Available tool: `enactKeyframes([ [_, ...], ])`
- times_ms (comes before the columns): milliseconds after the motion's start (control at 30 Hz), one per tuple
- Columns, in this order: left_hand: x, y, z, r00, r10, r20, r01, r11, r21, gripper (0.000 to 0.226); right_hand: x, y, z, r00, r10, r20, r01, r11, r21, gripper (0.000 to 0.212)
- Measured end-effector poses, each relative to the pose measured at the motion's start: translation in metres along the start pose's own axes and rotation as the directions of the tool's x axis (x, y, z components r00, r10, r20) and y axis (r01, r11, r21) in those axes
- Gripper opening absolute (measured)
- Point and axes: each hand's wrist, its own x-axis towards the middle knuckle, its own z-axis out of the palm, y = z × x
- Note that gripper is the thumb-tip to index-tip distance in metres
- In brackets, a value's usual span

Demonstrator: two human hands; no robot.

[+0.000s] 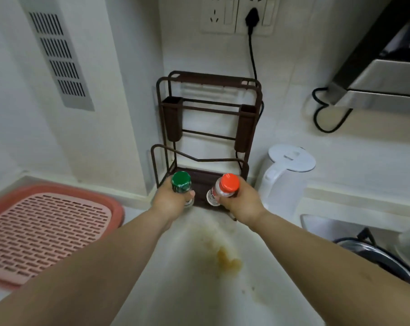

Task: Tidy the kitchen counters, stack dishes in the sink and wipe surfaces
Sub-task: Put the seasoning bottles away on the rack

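A sticky yellow spill (227,260) sits on the white desk (187,290), close by. Past it, the left hand (170,201) grips a green-capped bottle (181,184), fingers wrapped round its body. The right hand (240,202) grips a tilted orange-capped bottle (222,189) the same way. Both look small, light and hard, maybe slippery, so holding the middle seems best. They sit right at the bottom of the brown rack (206,128). Its low front rail could get in the way. A white kettle (284,177) stands just beside, and a pink tray (41,234) lies off to the left.

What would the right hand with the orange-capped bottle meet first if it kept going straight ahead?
Most likely the brown rack: the right hand and its orange-capped bottle point at the rack's bottom shelf, just ahead. The white kettle stands off to its right. Depth is unclear.
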Motion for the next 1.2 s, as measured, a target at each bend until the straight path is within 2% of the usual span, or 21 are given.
enactKeyframes([
  [167, 0.040, 0.002, -0.001, 1.000, 0.005, -0.009, -0.005, 1.000, -0.006, 0.052, 0.034, -0.008, 0.024, 0.994, -0.033, -0.106, 0.028, 0.998, -0.047, 0.051],
  [300, 0.066, -0.004, 0.003, 0.998, 0.061, 0.019, -0.062, 0.994, 0.093, 0.045, 0.064, 0.001, 0.043, 0.986, -0.020, -0.164, 0.005, 0.996, -0.094, 0.042],
  [467, 0.094, 0.000, 0.006, 0.995, 0.096, 0.003, -0.095, 0.985, 0.142, 0.044, 0.094, 0.004, 0.058, 0.977, 0.022, -0.210, -0.029, 0.999, -0.031, 0.018],
  [600, 0.121, 0.006, 0.011, 0.999, 0.035, -0.006, -0.034, 0.994, 0.107, 0.048, 0.120, 0.002, 0.073, 0.983, 0.011, -0.186, -0.010, 1.000, 0.010, 0.038],
  [733, 0.147, 0.001, 0.017, 0.999, 0.020, -0.025, -0.015, 0.986, 0.167, 0.049, 0.145, 0.003, 0.082, 0.979, 0.087, -0.182, -0.065, 0.990, 0.127, 0.041],
  [800, 0.155, -0.001, 0.020, 0.999, 0.027, -0.042, -0.017, 0.979, 0.204, 0.045, 0.155, 0.007, 0.084, 0.976, 0.122, -0.180, -0.103, 0.988, 0.112, 0.045],
  [1000, 0.170, -0.008, 0.024, 0.997, 0.025, -0.078, 0.005, 0.933, 0.361, 0.025, 0.173, 0.017, 0.095, 0.965, 0.175, -0.195, -0.169, 0.984, 0.048, 0.037],
  [1200, 0.177, -0.006, 0.027, 0.994, 0.046, -0.098, 0.004, 0.888, 0.459, 0.026, 0.184, 0.015, 0.104, 0.975, 0.151, -0.164, -0.154, 0.988, -0.005, 0.036],
])
